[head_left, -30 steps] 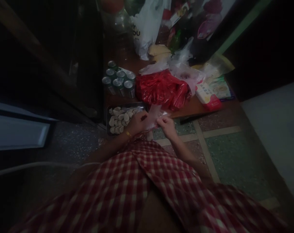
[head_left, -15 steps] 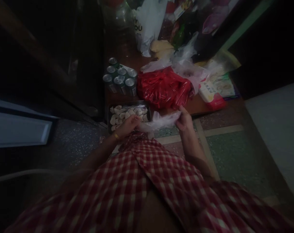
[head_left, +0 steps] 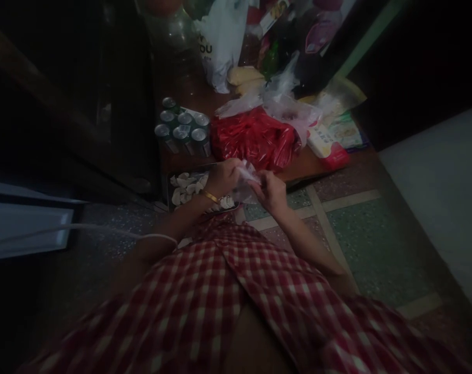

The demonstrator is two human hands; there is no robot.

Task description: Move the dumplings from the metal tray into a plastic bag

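Plastic bag (head_left: 246,192), stretched wide a moment ago, is now bunched, pinched by closed L hand (head_left: 223,176) & R hand (head_left: 273,190); prob. still being worked.

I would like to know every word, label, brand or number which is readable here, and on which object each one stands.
"OU": black letters on the white plastic bag; the letters above are cut off by folds, and the smaller print below is too blurred.
Red-and-white packet: characters visible, too blurred to read.
Green-and-white packet: print unreadable.
Cans: any print too small and dark.
Held thin plastic: no text I can make out.
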